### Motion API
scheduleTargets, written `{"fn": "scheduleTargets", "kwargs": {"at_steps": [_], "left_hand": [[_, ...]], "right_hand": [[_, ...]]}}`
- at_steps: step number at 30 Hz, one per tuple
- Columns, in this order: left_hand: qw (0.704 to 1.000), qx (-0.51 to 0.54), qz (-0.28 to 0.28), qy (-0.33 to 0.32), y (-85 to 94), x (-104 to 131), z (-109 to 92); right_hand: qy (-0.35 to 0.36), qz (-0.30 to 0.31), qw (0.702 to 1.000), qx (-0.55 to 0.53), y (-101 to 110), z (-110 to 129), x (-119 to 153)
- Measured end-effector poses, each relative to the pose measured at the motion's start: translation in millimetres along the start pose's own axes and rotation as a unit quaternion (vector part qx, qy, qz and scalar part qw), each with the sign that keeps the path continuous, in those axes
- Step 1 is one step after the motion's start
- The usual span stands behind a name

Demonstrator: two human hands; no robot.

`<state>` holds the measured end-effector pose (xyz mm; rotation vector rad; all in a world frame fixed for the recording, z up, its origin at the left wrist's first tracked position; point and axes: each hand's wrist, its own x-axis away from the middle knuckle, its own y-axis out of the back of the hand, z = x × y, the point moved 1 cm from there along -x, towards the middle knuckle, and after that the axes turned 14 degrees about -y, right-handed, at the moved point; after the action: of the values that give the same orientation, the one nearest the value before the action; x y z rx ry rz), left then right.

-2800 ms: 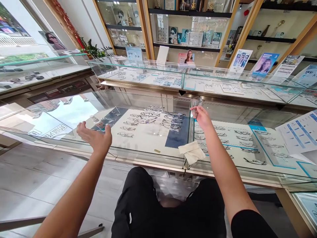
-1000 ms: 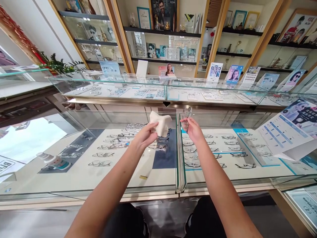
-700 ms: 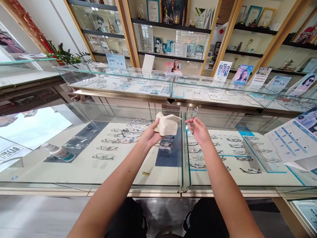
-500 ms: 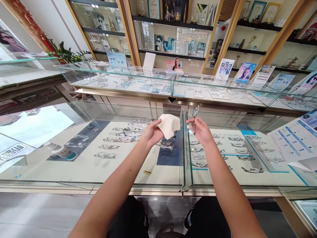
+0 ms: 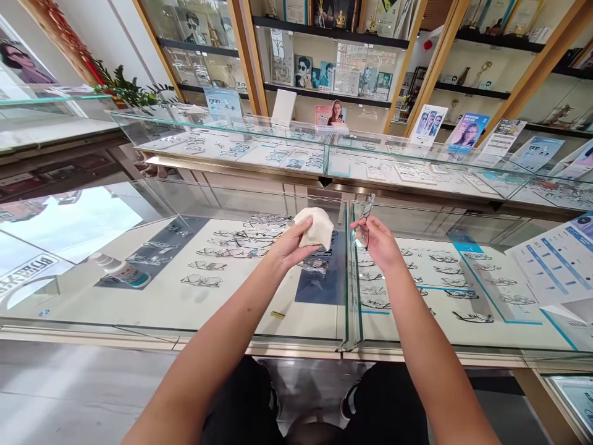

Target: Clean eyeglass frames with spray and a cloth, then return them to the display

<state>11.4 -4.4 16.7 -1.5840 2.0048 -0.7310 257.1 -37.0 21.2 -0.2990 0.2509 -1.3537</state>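
A cream cloth (image 5: 319, 228) is gripped by my left hand (image 5: 294, 244), its thumb lying on the front of the cloth and the fingers behind it. To the right, my right hand (image 5: 380, 241) pinches a pair of glasses (image 5: 362, 230), which is held upright on end, one lens above the other. Cloth and glasses are apart, both above the glass display counter (image 5: 245, 315) near the seam between its two cases. Rows of eyeglasses (image 5: 202, 281) lie inside the counter under my hands.
A white spray bottle (image 5: 121, 271) lies tilted on the left of the counter. At the right edge stands a printed leaflet (image 5: 556, 259). Beyond is a second glass display case (image 5: 259, 154) with cards on top. Shelves (image 5: 324, 34) line the back wall.
My left thumb has moved up over the front of the cloth, and the cloth is more gathered. My right hand still holds the glasses. The view has shifted slightly.
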Motion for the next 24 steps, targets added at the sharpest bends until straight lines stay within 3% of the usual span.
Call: {"fn": "scheduleTargets", "kwargs": {"at_steps": [3, 7, 10, 15, 19, 24], "left_hand": [[1.0, -0.018, -0.015, -0.016, 0.3, -0.9, 0.0], [0.996, -0.085, 0.031, -0.006, 1.6, -2.5, 0.7], [0.992, -0.125, 0.024, 0.004, 1.3, -0.8, -1.2], [0.973, -0.22, 0.062, -0.023, -5.9, 7.7, -9.6], [0.98, -0.178, 0.08, -0.036, -7.6, 10.2, -13.1], [0.995, -0.091, 0.037, -0.031, -4.6, 8.3, -14.7]], "right_hand": [[0.003, -0.005, 1.0, 0.013, 0.4, 0.5, 0.0], [-0.003, 0.006, 1.0, 0.016, -0.9, 0.5, 1.1], [-0.006, 0.017, 1.0, 0.01, -2.2, 0.6, 2.0], [-0.013, 0.017, 0.999, 0.027, -4.5, 2.8, 3.8], [-0.024, 0.03, 0.998, 0.05, -8.9, 3.7, 6.1], [-0.04, 0.064, 0.993, 0.091, -16.8, -1.3, 8.7]]}}
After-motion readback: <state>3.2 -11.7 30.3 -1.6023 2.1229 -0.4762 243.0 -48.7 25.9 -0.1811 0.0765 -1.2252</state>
